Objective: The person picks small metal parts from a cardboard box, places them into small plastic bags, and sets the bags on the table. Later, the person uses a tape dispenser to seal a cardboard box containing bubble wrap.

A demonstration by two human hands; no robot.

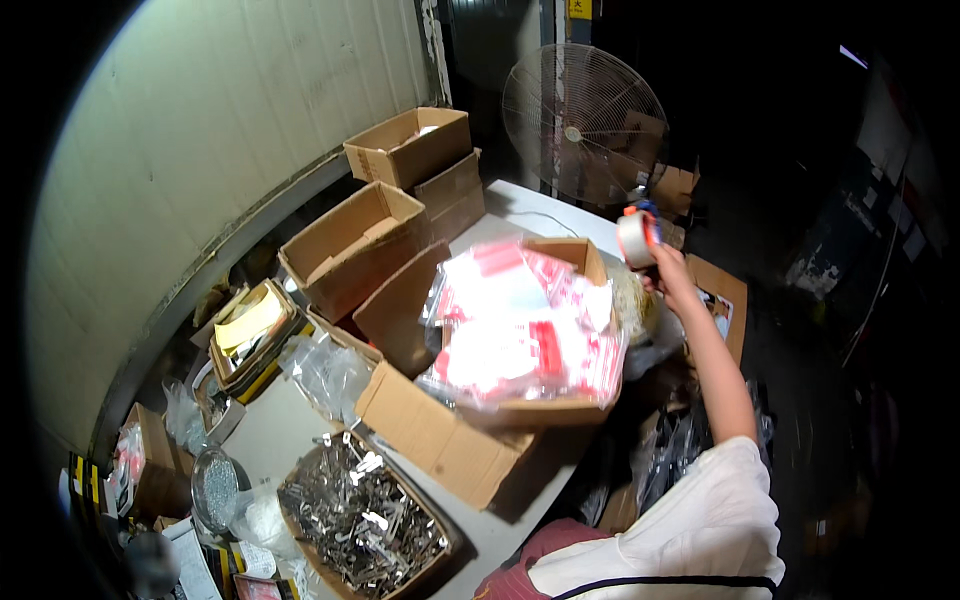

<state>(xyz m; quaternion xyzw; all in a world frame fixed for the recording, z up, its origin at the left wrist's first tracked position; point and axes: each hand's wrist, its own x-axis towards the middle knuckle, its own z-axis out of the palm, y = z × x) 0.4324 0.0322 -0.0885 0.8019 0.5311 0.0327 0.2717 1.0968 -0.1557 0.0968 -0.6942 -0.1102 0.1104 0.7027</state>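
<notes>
My right hand [668,272] is closed around a tape dispenser [637,236] with a pale roll of tape and orange and blue parts. My arm reaches out over the far right side of the table, and the hand is held up beyond an open cardboard box [535,412]. That box is heaped with clear plastic packets [520,330] printed in red and white, glaring under the light. One long flap [440,435] of the box folds out toward the front left. My left hand is not in view.
A box of small metal parts [365,515] stands at the table's near edge. Several open cartons [355,240] line the wall side. Crumpled clear bags [328,375] lie between them. A large fan [575,130] stands past the far end. Dark plastic bags [680,435] are below, right.
</notes>
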